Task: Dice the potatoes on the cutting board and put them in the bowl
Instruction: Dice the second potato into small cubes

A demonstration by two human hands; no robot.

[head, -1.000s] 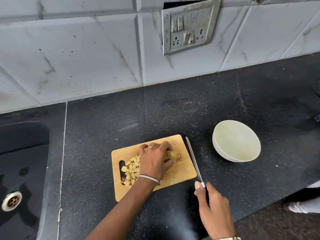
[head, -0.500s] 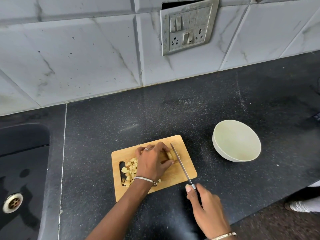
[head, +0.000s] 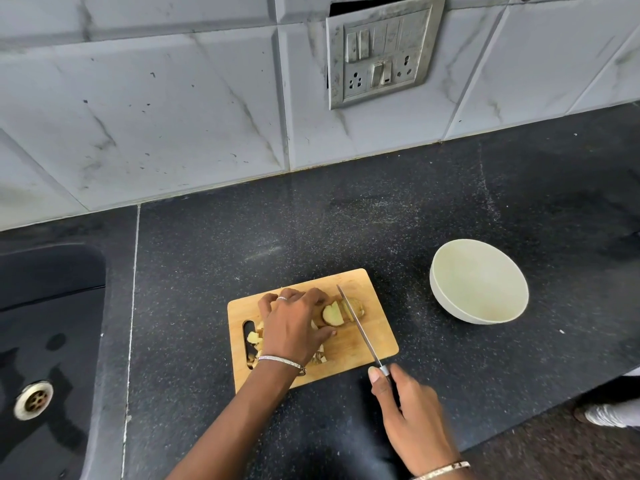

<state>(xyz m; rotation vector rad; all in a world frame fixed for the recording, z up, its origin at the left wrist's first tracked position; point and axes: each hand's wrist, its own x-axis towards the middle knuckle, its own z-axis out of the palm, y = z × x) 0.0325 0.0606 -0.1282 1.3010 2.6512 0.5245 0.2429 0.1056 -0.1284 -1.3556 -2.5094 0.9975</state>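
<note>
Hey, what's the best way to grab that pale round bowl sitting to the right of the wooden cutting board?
Probably pinch the pale round bowl at its near rim, thumb inside, coming down from above. It stands upright and empty with its mouth open, and its smooth curved wall has no handle.

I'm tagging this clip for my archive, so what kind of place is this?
Most likely a home kitchen: a stone counter with a sink set in at its left, a tiled wall behind, and a potato being sliced with a knife on a wooden cutting board.
</note>
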